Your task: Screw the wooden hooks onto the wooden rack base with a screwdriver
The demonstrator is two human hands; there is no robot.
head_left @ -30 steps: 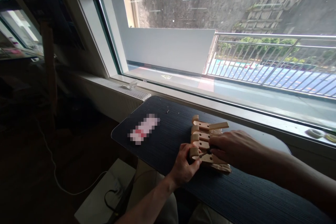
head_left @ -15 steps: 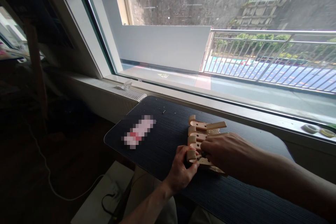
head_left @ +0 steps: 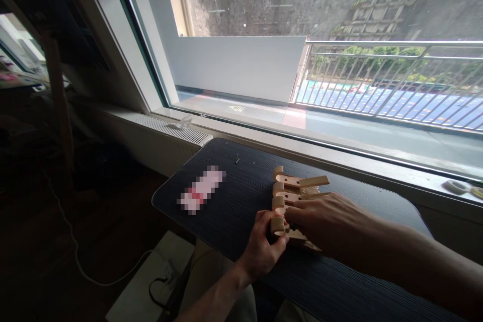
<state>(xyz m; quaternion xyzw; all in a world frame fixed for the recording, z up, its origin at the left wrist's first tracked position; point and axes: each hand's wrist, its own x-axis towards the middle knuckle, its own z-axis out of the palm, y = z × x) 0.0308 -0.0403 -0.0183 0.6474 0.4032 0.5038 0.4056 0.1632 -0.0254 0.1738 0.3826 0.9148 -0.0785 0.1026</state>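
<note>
A light wooden assembly of stacked rounded slats [head_left: 292, 188] lies on the dark table [head_left: 234, 211] near its front edge. My left hand [head_left: 264, 246] is closed round the nearest slat's rounded end, thumb on top. My right hand [head_left: 324, 224] lies over the assembly's near part, fingers pinched together on a small dark object at the wood; what it is cannot be made out. The far slats, with small holes, stay uncovered.
A blurred white and red flat item [head_left: 203, 190] lies on the table's left part. Small screws [head_left: 237, 160] sit near the far edge. A window sill [head_left: 339, 153] with tape rolls [head_left: 455, 186] runs behind. A white cable [head_left: 75, 256] trails on the floor.
My right hand has slid a little left over the wooden assembly, toward my left hand. The left hand keeps its grip. The camera has shifted slightly.
</note>
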